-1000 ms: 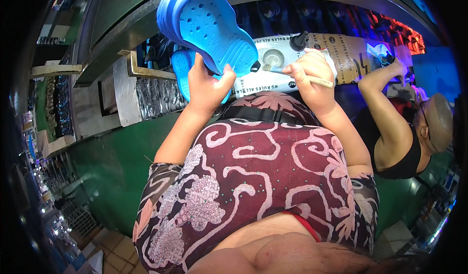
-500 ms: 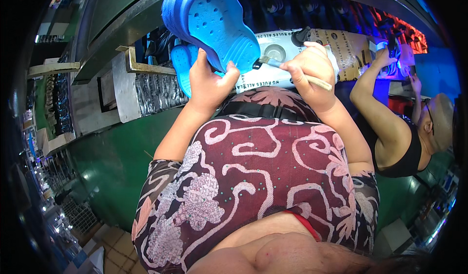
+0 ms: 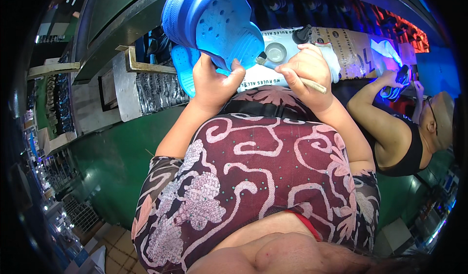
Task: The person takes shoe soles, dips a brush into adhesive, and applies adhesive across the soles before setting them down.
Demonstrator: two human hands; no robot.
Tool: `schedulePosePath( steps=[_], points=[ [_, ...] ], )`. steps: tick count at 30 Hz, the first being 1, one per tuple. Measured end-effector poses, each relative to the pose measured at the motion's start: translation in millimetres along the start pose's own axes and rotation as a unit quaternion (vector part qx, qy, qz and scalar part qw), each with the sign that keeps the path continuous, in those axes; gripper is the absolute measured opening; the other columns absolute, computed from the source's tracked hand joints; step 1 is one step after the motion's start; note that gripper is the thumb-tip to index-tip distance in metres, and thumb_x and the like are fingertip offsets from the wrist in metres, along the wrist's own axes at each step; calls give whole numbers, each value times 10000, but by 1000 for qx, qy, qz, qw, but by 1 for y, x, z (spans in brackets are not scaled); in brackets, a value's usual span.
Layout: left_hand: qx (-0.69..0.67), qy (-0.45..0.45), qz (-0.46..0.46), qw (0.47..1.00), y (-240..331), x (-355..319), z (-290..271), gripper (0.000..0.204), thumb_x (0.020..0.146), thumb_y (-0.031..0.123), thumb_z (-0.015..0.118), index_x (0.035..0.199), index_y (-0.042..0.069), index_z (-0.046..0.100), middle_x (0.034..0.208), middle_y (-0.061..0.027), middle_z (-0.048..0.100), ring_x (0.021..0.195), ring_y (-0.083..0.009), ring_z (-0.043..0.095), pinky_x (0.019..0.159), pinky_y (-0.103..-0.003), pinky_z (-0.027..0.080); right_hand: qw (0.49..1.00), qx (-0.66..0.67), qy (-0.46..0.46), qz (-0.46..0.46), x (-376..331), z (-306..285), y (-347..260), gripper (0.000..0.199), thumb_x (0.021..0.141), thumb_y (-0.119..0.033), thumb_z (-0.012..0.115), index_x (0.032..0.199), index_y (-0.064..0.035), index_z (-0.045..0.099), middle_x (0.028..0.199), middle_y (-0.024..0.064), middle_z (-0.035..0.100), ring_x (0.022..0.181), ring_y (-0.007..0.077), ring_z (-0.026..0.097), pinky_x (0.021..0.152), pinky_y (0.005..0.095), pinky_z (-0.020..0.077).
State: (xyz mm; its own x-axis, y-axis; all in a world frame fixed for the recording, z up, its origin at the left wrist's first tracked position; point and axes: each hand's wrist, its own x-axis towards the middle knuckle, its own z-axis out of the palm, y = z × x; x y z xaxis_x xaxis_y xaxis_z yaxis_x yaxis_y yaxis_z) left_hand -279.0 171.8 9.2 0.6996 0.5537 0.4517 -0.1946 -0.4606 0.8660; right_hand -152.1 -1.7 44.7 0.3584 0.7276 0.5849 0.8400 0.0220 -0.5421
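Note:
My left hand (image 3: 213, 85) grips a blue clog (image 3: 220, 28) with small holes in its upper, thumb on the near edge. The clog is tilted, its thick ridged sole toward the far left. Pinched in my right hand (image 3: 310, 71) is a small flat brush (image 3: 313, 85) with a pale wooden handle. Its dark bristles (image 3: 261, 58) are at the clog's right rim; whether they touch cannot be made out. Below the held clog lies another blue piece of footwear (image 3: 183, 64), partly hidden. A small round dish (image 3: 276, 53) stands beyond the brush.
A black cone-tipped container (image 3: 302, 34) stands behind the dish, on white printed sheeting (image 3: 265, 77). Brown printed paper (image 3: 345, 52) continues rightward. A metal bracket (image 3: 148, 67) juts out at left. At right, a co-worker (image 3: 397, 137) handles a shoe under blue light.
The clog has tilted slightly and shifted a little right. The brush has moved slightly, its bristles now at the clog's rim. The co-worker's hands have moved, now with a dark-and-blue shoe.

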Motion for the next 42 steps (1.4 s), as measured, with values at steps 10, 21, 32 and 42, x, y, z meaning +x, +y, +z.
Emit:
schedulePosePath(
  steps=[10, 21, 32, 42],
  points=[
    [87, -2, 77, 993, -2, -2, -5, 412, 629, -18, 644, 1014, 0, 499, 752, -103, 594, 615, -187, 596, 576, -279, 480, 1000, 5, -2, 8, -3, 2, 4, 172, 798, -155, 608, 645, -81, 636, 587, 20, 563, 565, 196, 521, 772, 362, 415],
    [-115, -5, -107, 988, 17, 25, -7, 439, 726, 13, 629, 1110, -36, 422, 899, -123, 595, 765, -182, 594, 736, -302, 478, 987, 8, 100, 125, -32, -31, 11, 290, 886, -126, 486, 668, -4, 633, 614, 58, 581, 604, 191, 544, 790, 366, 409],
    [-374, -480, -242, 756, 59, 190, 104, 453, 777, 219, 587, 1133, -32, 461, 775, -76, 575, 483, -105, 530, 443, -205, 465, 881, 30, 260, 395, -74, -50, -14, 268, 882, -84, 487, 676, 22, 621, 584, 77, 563, 579, 173, 530, 596, 296, 421],
    [-520, -231, -277, 775, 47, 179, 138, 394, 879, 294, 551, 1116, -12, 477, 1025, -209, 594, 951, -292, 604, 896, -350, 468, 868, 76, 299, 389, -103, -47, 9, 311, 924, -163, 480, 733, 34, 626, 690, 76, 583, 599, 119, 526, 577, 248, 425]
  ],
)
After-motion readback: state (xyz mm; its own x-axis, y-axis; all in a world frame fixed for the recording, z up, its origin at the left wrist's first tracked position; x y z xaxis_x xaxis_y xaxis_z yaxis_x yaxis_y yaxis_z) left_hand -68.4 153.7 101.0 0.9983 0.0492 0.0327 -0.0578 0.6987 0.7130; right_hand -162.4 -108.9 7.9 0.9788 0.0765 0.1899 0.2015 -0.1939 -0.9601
